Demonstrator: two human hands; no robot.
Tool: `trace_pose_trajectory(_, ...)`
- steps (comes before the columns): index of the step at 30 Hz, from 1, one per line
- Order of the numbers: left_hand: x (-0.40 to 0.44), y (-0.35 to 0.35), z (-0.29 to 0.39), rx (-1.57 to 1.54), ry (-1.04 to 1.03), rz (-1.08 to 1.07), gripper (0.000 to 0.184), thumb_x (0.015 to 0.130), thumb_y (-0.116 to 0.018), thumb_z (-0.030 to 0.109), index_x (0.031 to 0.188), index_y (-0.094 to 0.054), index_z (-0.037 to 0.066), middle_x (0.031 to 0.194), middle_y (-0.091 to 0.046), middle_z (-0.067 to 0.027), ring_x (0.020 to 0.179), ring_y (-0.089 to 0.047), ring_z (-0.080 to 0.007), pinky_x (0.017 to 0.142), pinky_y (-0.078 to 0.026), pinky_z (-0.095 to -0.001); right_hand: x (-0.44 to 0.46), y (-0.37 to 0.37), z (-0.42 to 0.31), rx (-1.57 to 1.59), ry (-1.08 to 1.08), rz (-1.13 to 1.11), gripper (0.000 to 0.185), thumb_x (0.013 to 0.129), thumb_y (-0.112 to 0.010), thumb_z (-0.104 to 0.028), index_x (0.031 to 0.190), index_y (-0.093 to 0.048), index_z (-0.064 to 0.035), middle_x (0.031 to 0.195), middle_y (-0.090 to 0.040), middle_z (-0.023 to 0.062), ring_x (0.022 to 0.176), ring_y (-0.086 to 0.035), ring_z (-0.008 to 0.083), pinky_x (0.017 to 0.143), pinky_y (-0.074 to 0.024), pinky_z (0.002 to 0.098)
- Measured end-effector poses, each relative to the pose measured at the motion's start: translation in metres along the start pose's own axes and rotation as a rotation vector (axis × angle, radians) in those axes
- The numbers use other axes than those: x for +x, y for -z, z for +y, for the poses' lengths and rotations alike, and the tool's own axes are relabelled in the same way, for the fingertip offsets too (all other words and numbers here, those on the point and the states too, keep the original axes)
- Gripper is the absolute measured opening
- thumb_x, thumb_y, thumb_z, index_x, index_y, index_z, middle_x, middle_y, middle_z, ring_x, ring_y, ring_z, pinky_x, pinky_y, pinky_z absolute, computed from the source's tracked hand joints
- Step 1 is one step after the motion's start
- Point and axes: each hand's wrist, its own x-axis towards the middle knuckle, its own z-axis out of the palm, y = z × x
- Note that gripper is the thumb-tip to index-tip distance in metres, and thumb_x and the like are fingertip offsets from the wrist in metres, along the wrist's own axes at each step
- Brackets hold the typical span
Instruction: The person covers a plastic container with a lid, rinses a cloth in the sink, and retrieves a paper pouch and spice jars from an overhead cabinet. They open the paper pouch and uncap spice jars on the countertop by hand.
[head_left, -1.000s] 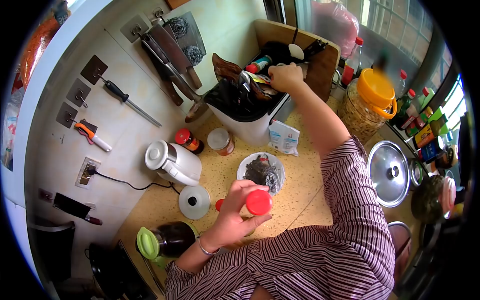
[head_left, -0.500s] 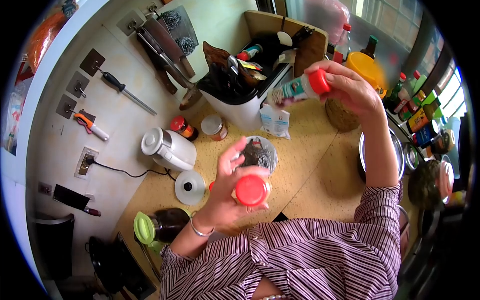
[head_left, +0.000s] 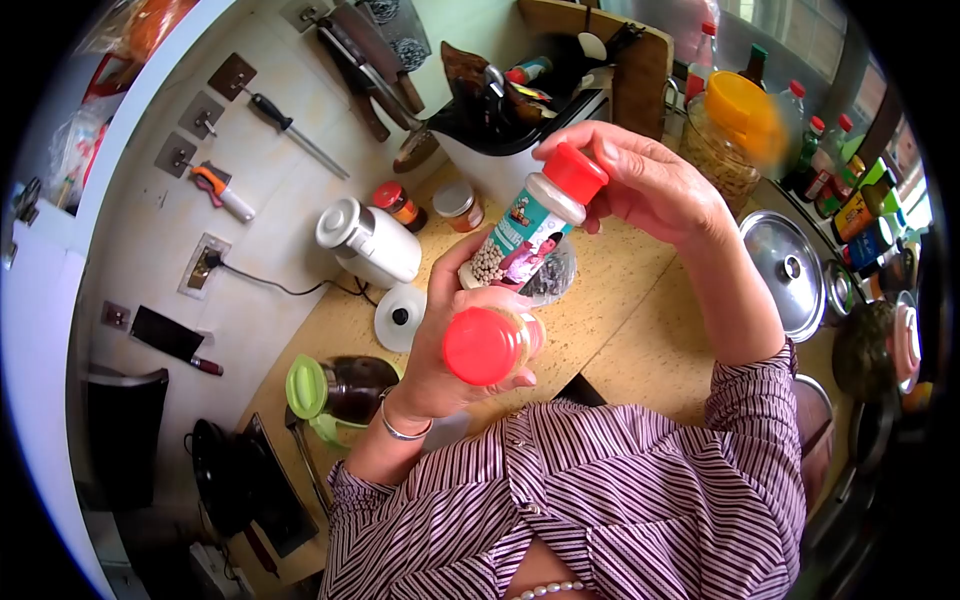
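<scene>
My left hand [head_left: 425, 365] is closed around a red-capped seasoning bottle [head_left: 488, 345], seen from its cap end. The same hand's fingers also meet the lower end of a second seasoning bottle [head_left: 523, 235], clear with a teal label and pale grains printed on it. This one is tilted, its red cap [head_left: 575, 173] up and to the right. My right hand [head_left: 650, 185] has its fingers and thumb about that cap. Behind the bottles, a bowl with dark contents in clear plastic [head_left: 555, 278] is mostly hidden.
A white kettle [head_left: 370, 243], two small jars and a white lid [head_left: 400, 318] stand left of my hands. A green-lidded pitcher [head_left: 345, 388] is near my left forearm. Right are a steel pot lid [head_left: 783, 270] and a yellow-lidded jar [head_left: 735, 135]. Knives hang on the wall.
My right hand has brought the teal-labelled bottle down and left, to my left hand. The bottle has turned more upright and its lower end now meets the left fingers. The view has shifted.
</scene>
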Motion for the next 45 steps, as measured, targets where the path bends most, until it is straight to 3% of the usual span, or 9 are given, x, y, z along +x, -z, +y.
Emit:
trace_pose_trajectory(8,-0.022,-0.001,0.027,0.308,-0.108,0.134,0.057,0.071,-0.094,0.02,0.121,-0.067,0.014,0.155,-0.029,-0.0227,0.142,-0.042,-0.0375,0.116,-0.038,-0.0434,0.012,-0.024,-0.006,-0.185,0.072,0.011,0.051,0.096,-0.071,-0.039,0.133,-0.061,-0.0057,0.112,-0.067,0.0016,0.097,-0.062,0.0094,0.081,-0.0498,0.0256)
trace_pose_trajectory(18,-0.04,-0.013,0.032,0.458,-0.24,0.287,0.056,0.07,-0.093,0.014,0.121,-0.069,0.016,0.155,-0.029,-0.0198,0.14,-0.042,-0.0361,0.113,-0.042,-0.0426,0.015,-0.041,-0.006,-0.14,0.106,-0.041,0.049,0.095,-0.073,-0.03,0.133,-0.059,-0.0015,0.112,-0.069,0.005,0.096,-0.066,0.0104,0.08,-0.056,0.0272)
trace_pose_trajectory(21,-0.043,-0.01,0.041,0.749,-0.296,0.264,0.056,0.069,-0.09,0.003,0.12,-0.069,0.012,0.156,-0.026,-0.0199,0.127,-0.056,-0.03,0.102,-0.051,-0.0395,0.015,-0.047,-0.007,-0.151,0.109,-0.029,0.048,0.095,-0.073,-0.028,0.132,-0.06,-0.001,0.114,-0.069,0.0066,0.098,-0.067,0.0116,0.08,-0.0571,0.0288)
trace_pose_trajectory(33,-0.051,-0.016,0.042,0.842,-0.313,0.302,0.06,0.068,-0.089,0.001,0.123,-0.069,0.013,0.156,-0.025,-0.0196,0.122,-0.06,-0.0275,0.104,-0.051,-0.0393,0.015,-0.065,-0.012,-0.14,0.195,-0.122,0.047,0.092,-0.075,-0.01,0.135,-0.058,0.0001,0.12,-0.07,0.0082,0.108,-0.066,0.0152,0.092,-0.0543,0.0315)
trace_pose_trajectory(37,-0.054,-0.022,0.038,0.727,-0.214,0.357,0.057,0.067,-0.093,0.017,0.119,-0.071,0.019,0.155,-0.033,-0.0202,0.136,-0.042,-0.036,0.11,-0.041,-0.0425,0.013,-0.068,-0.011,-0.177,0.18,-0.084,0.048,0.091,-0.076,-0.011,0.134,-0.058,0.0005,0.118,-0.07,0.0085,0.107,-0.066,0.015,0.093,-0.0542,0.0315)
trace_pose_trajectory(41,-0.053,-0.018,0.029,0.52,-0.233,0.334,0.058,0.066,-0.093,0.01,0.119,-0.07,0.015,0.159,-0.027,-0.0196,0.135,-0.048,-0.0313,0.106,-0.048,-0.0427,0.007,-0.068,-0.01,-0.401,0.332,0.078,0.042,0.091,-0.075,-0.01,0.129,-0.061,0.0004,0.115,-0.07,0.0074,0.105,-0.066,0.0135,0.091,-0.054,0.0285)
trace_pose_trajectory(43,-0.062,-0.009,0.036,0.597,-0.164,0.358,0.059,0.066,-0.093,0.011,0.119,-0.068,0.011,0.154,-0.035,-0.0197,0.132,-0.05,-0.0303,0.104,-0.049,-0.0423,-0.004,-0.066,-0.013,-0.744,0.345,0.18,0.038,0.088,-0.073,-0.007,0.125,-0.064,-0.0026,0.113,-0.07,0.0058,0.103,-0.066,0.013,0.087,-0.0543,0.0287)
trace_pose_trajectory(44,-0.067,0.002,0.036,0.748,-0.213,0.302,0.059,0.068,-0.092,0.011,0.12,-0.067,0.008,0.14,-0.052,-0.018,0.128,-0.054,-0.0299,0.104,-0.048,-0.0421,-0.005,-0.061,-0.008,-1.009,0.475,0.163,0.037,0.085,-0.072,-0.005,0.122,-0.066,-0.0047,0.11,-0.071,0.0057,0.1,-0.067,0.0141,0.083,-0.0541,0.0298)
trace_pose_trajectory(45,-0.07,-0.001,0.037,0.515,-0.103,0.362,0.053,0.074,-0.09,0.011,0.12,-0.065,0.005,0.131,-0.059,-0.0156,0.121,-0.059,-0.0275,0.102,-0.05,-0.0408,-0.008,-0.061,-0.003,-1.137,0.48,0.124,0.034,0.083,-0.073,-0.006,0.116,-0.067,-0.0036,0.101,-0.07,0.0072,0.094,-0.067,0.0185,0.08,-0.054,0.0319)
